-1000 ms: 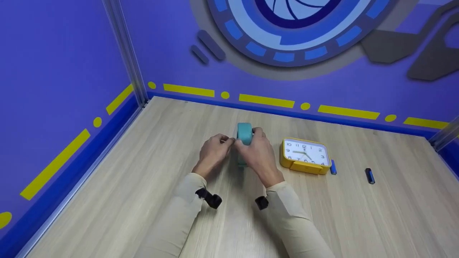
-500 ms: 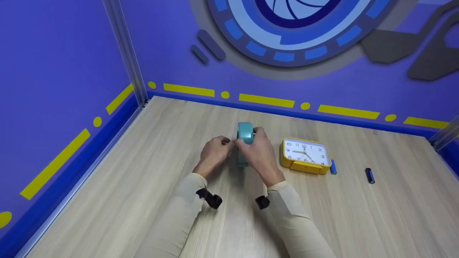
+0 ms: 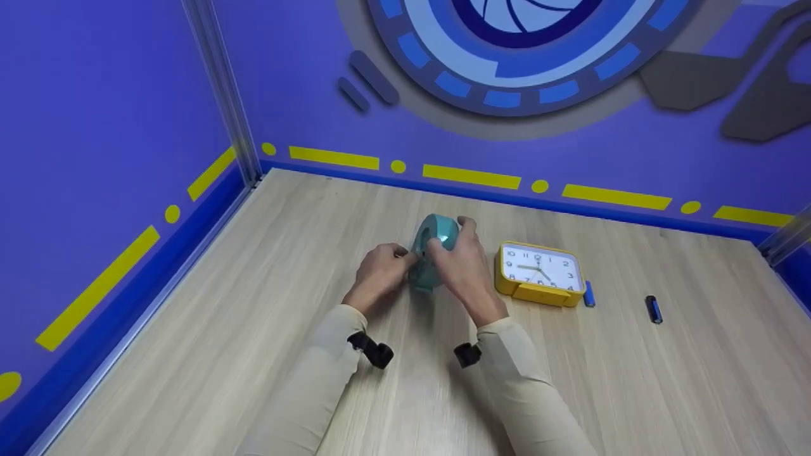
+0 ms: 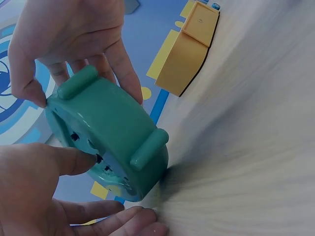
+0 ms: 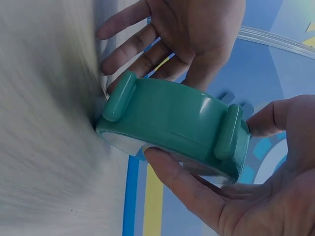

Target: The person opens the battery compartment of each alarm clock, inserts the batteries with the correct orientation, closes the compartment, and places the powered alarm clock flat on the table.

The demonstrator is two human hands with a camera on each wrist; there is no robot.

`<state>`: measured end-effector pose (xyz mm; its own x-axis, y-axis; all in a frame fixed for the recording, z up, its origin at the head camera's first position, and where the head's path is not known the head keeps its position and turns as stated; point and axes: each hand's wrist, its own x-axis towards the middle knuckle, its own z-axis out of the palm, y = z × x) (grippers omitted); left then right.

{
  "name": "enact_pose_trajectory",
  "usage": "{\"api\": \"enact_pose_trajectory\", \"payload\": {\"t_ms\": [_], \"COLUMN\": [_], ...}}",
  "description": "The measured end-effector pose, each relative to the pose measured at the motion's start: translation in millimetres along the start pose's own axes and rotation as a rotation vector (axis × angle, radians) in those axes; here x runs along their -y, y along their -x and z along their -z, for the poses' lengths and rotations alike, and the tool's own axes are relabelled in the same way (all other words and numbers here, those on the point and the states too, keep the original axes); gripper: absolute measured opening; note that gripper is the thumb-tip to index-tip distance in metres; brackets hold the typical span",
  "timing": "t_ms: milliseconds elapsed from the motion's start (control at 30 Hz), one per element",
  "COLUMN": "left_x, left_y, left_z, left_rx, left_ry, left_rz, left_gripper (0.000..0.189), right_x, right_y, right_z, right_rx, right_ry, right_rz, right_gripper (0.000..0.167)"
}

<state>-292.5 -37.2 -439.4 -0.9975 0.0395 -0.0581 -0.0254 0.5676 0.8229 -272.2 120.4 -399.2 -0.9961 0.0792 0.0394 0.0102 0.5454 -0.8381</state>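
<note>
A round teal alarm clock (image 3: 443,231) with two stubby feet on its rim stands on edge between the hands, lower edge at the tabletop. My right hand (image 3: 464,263) grips it: the thumb lies on the back's edge, while fingers (image 5: 184,184) press the pale front. The left wrist view shows black knob-like marks on the back. There the thumb of my left hand (image 4: 29,182) reaches onto one of those marks. The other left fingers (image 4: 115,221) extend loosely below the clock, apart from the thumb.
Right of the hands, a yellow rectangular clock (image 3: 540,269) lies face up on the wooden table (image 3: 285,253). A small blue stick-like piece (image 3: 590,294) sits beside it. Farther right lies a black and blue cylinder (image 3: 654,310). Blue panels (image 3: 114,114) border the table.
The teal alarm clock has turned and tilted, its top shifting right, so more of its back shows in the head view. My right hand has moved slightly right with it; the left barely moved.
</note>
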Motion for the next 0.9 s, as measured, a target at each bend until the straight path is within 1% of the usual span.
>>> {"api": "enact_pose_trajectory", "payload": {"t_ms": [167, 333, 533, 667, 900], "left_x": [-0.4, 0.4, 1.1, 1.2, 2.7], "left_y": [0.3, 0.3, -0.2, -0.8, -3.1], "left_z": [-0.5, -0.9, -0.4, 0.1, -0.2], "left_rx": [0.017, 0.023, 0.004, -0.003, -0.01], "left_ry": [0.036, 0.048, 0.012, -0.002, -0.013], "left_rz": [0.016, 0.012, -0.002, -0.016, -0.016], "left_gripper": [0.035, 0.03, 0.032, 0.034, 0.035], "right_x": [-2, -3, -3, -3, -3], "right_y": [-1.0, -2.4, -3.7, -4.5, -4.3], "right_z": [3, 5, 7, 9, 11], "right_rx": [0.016, 0.036, 0.045, 0.041, 0.026], "right_ry": [0.02, 0.017, 0.047, 0.071, 0.161], "right_rz": [-0.014, -0.024, -0.039, -0.033, -0.01], "right_gripper": [0.075, 0.074, 0.073, 0.072, 0.067]}}
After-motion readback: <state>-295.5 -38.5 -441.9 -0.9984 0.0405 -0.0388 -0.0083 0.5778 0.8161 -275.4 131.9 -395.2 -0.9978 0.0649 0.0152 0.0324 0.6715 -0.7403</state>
